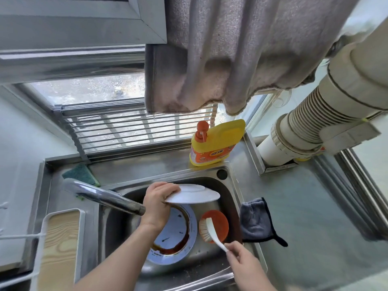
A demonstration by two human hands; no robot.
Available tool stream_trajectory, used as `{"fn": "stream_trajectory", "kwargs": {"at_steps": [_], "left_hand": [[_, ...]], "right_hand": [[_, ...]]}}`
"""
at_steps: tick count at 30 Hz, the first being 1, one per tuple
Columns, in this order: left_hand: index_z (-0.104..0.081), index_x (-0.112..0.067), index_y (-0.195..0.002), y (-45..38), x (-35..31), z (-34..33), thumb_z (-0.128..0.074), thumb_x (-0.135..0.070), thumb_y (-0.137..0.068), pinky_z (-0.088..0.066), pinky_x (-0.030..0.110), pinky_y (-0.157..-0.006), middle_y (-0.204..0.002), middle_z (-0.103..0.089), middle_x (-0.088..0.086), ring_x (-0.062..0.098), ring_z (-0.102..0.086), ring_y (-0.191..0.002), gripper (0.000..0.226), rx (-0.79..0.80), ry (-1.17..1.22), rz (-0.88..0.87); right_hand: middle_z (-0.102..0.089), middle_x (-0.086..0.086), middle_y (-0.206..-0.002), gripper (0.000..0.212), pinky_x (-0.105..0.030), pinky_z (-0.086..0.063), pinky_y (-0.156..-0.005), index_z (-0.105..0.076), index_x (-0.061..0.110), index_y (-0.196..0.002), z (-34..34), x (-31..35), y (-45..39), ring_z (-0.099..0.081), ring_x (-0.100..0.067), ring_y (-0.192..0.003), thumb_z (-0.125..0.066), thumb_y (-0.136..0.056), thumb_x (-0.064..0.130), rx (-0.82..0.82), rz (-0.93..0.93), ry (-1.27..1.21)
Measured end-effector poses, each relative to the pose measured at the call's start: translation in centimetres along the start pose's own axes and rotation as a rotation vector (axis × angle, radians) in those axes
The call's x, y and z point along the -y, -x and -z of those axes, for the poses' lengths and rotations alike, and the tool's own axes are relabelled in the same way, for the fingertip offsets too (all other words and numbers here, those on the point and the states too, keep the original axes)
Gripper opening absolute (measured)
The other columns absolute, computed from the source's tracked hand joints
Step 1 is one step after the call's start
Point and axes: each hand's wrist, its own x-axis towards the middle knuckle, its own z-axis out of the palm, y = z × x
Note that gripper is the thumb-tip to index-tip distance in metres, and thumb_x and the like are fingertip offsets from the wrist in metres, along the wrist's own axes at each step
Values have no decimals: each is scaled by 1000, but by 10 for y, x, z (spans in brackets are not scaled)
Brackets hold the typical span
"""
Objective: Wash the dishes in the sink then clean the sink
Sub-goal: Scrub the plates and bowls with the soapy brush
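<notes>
My left hand (157, 203) grips the left edge of a white plate (195, 196), held bottom up and nearly level above the steel sink (228, 177). Below it in the basin lies a pale blue plate (174, 236) smeared with a ring of brown sauce. To its right sits a small orange dish (220, 221). My right hand (241, 259) holds the white handle of a dish brush (207, 227), whose bristles rest over the orange dish.
A chrome tap (100, 195) reaches over the sink from the left. A yellow detergent bottle (216, 143) stands behind the sink, a green sponge (80, 175) at the back left. A grey cloth (258, 223) hangs over the right rim. A wood-lined tray (58, 248) lies at left. A towel (231, 59) hangs overhead.
</notes>
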Motion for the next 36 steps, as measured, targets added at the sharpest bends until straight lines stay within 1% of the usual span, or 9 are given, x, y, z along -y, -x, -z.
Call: {"fn": "stream_trajectory", "kwargs": {"at_steps": [5,7,9,16,20,23,26,31,36], "left_hand": [[-78,-30,-99,-18,16,-18,-66,2,-87,-42,25,-87,-103,-71,-14,10,-59,-102,36,110,-191,-43],[-71,-31,-93,-21,24,-16,-58,-8,-86,-41,30,-73,-93,-69,-14,17,-61,-93,28,173,-306,37],[-74,-35,-104,-26,38,-14,-56,-9,-89,-46,32,-79,-104,-73,-8,23,-64,-100,34,207,-339,188],[-66,-27,-113,-13,50,-19,-75,-19,-92,-53,38,-96,-111,-70,3,29,-68,-105,24,-284,336,743],[-49,-22,-136,7,52,-26,-79,-36,-89,-48,42,-101,-130,-58,9,32,-59,-115,58,-417,437,973],[-32,-14,-153,13,54,-28,-82,-50,-81,-48,51,-111,-146,-47,14,37,-55,-128,95,-469,593,1174],[-31,-16,-148,14,52,-32,-77,-63,-77,-56,53,-96,-134,-56,17,37,-62,-110,97,-446,689,1348],[-66,-19,-113,42,-50,-17,-61,-31,-104,-52,35,-71,-101,-69,11,21,-62,-84,15,26,728,861],[-67,-34,-92,29,-152,40,-69,-26,-98,-46,36,-62,-71,-58,1,13,-51,-66,11,89,557,107]], "right_hand": [[-56,15,-56,19,-13,-42,-63,-68,49,-94,-10,-5,4,-53,2,-55,-63,-96,30,13,8,-26],[-58,12,-60,17,-12,-43,-64,-69,46,-93,-10,-7,2,-53,3,-57,-63,-97,31,13,14,-46],[-63,9,-65,17,-11,-43,-66,-68,45,-93,-9,-5,-1,-55,3,-59,-63,-97,30,17,10,-60],[-62,6,-61,20,-28,-44,-63,-69,45,-101,-14,-7,-22,-54,-7,-56,-62,-98,26,117,-13,-153],[-37,-7,-53,14,-18,-27,-38,-58,14,-119,-7,11,-22,-32,-15,-36,-53,-109,22,360,-210,-602],[-28,-5,-57,18,-17,-29,-38,-54,14,-125,7,28,-21,-30,-13,-39,-50,-109,20,547,-393,-971],[-33,-6,-62,22,-22,-36,-40,-59,17,-127,17,38,-20,-37,-17,-44,-53,-106,21,608,-439,-1140],[-51,-16,-75,32,-26,-41,-44,-71,15,-126,28,52,-16,-43,-20,-51,-64,-95,21,555,-301,-1146],[-53,-18,-75,35,-25,-40,-40,-70,9,-127,48,66,-19,-43,-21,-50,-64,-93,17,411,-119,-1132]]}}
